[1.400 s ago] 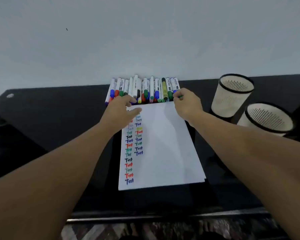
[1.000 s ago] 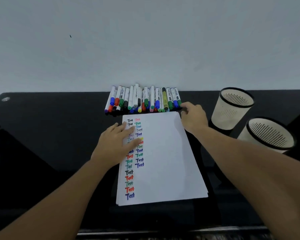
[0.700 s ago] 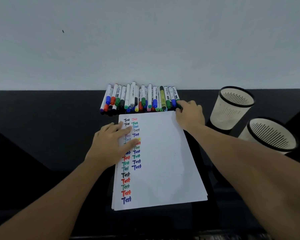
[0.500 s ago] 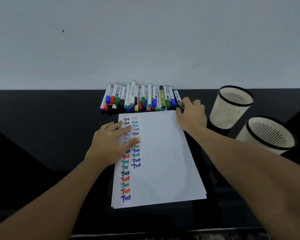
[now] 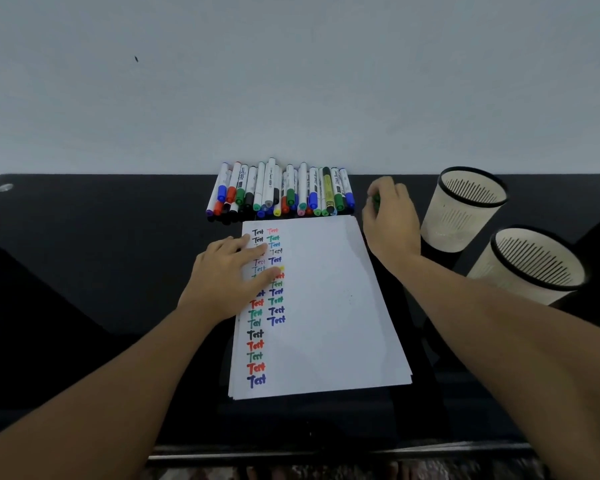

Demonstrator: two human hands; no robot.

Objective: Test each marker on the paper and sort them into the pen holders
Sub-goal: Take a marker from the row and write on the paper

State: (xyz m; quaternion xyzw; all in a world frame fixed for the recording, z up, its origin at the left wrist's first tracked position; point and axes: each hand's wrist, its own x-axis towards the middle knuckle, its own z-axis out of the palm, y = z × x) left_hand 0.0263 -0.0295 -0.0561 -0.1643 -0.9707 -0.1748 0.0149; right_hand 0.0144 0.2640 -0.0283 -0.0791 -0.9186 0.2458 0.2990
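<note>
A row of several markers (image 5: 281,192) with coloured caps lies against the wall on the black desk. In front of it is a white paper sheet (image 5: 326,306) with two columns of coloured "Test" words. My left hand (image 5: 227,277) rests flat on the paper's upper left part, fingers straight. My right hand (image 5: 390,220) is lifted just right of the marker row and grips a green-capped marker (image 5: 376,201), mostly hidden in the fingers. Two cream pen holders with black rims stand at the right, a far one (image 5: 465,213) and a near one (image 5: 530,268).
The black desk (image 5: 101,254) runs along a pale wall. A dark object sits at the left edge. The desk's front edge lies just below the paper.
My right hand has pulled one green-capped marker from the row's right end and moved right with it. My left hand slid back from the row and now stays flat on the paper.
</note>
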